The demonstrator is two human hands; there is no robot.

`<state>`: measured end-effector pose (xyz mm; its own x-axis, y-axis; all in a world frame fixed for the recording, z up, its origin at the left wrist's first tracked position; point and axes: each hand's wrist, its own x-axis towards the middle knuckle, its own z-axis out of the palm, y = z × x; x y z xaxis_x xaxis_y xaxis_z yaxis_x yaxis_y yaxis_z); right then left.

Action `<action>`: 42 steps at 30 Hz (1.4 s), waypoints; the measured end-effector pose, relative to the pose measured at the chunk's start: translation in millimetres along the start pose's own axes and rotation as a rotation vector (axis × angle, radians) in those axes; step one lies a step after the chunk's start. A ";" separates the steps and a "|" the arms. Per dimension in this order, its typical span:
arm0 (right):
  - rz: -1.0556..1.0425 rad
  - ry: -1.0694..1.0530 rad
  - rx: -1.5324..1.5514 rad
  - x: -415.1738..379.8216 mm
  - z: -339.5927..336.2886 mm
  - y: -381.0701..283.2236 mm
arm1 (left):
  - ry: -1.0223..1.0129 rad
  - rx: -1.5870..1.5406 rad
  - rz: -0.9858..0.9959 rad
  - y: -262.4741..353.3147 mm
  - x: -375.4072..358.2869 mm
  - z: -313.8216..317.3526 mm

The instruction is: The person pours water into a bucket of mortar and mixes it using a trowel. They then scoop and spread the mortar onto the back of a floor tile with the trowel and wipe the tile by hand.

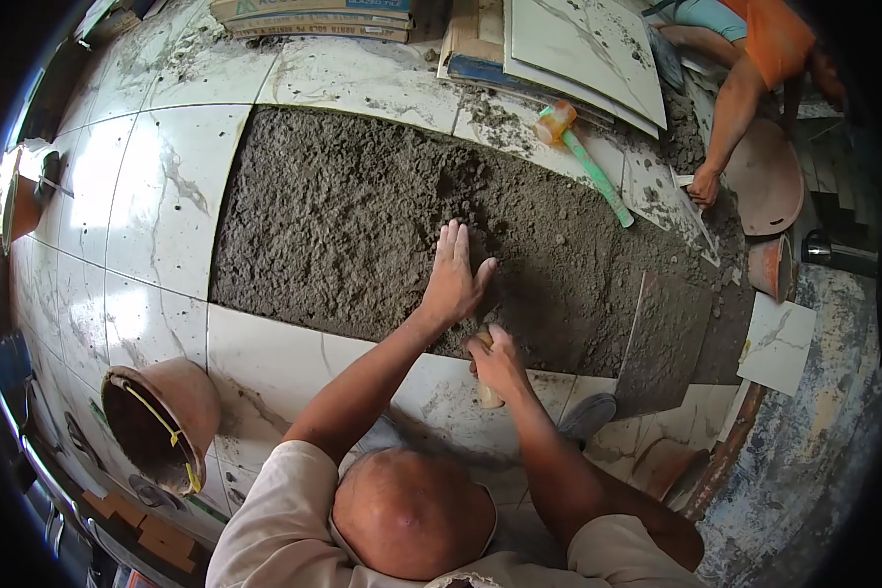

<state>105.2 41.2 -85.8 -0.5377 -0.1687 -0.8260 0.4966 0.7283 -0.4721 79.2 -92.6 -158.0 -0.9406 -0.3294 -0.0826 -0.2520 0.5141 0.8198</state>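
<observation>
A bed of wet grey mortar (333, 196) fills a rectangular gap in the marbled white floor tiles (171, 186). My left hand (451, 274) lies on or just over the mortar, fingers straight and the thumb apart, holding nothing. Close by on its right, my right hand (500, 361) is closed around the wooden handle (489, 394) of what looks like a trowel. Its blade is blurred and hard to separate from the dark mortar ahead of my fist.
A green-handled mallet (598, 176) lies by the far edge. Stacked tiles (583, 59) and cardboard boxes (314, 18) stand behind. A bucket (191, 402) tips at left. Another person's hand (704, 186) grips a flat tool at right, near a basin (766, 181).
</observation>
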 end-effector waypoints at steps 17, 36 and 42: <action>-0.106 -0.042 0.420 65.5 -8.4 -94.0 | 0.517 -0.001 -0.254 -77.5 -30.1 -113.6; -0.155 0.378 -0.282 43.8 -15.5 -6.0 | 0.229 -0.187 0.055 -57.7 -58.3 -74.9; -0.121 0.375 -0.400 42.7 11.7 -46.7 | 0.049 -0.032 0.080 -42.0 41.7 -8.7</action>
<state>67.0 -7.8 -102.6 -0.8165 -0.0722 -0.5728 0.1587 0.9258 -0.3430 52.5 -134.9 -190.9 -0.9449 -0.3272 0.0113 -0.1684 0.5153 0.8403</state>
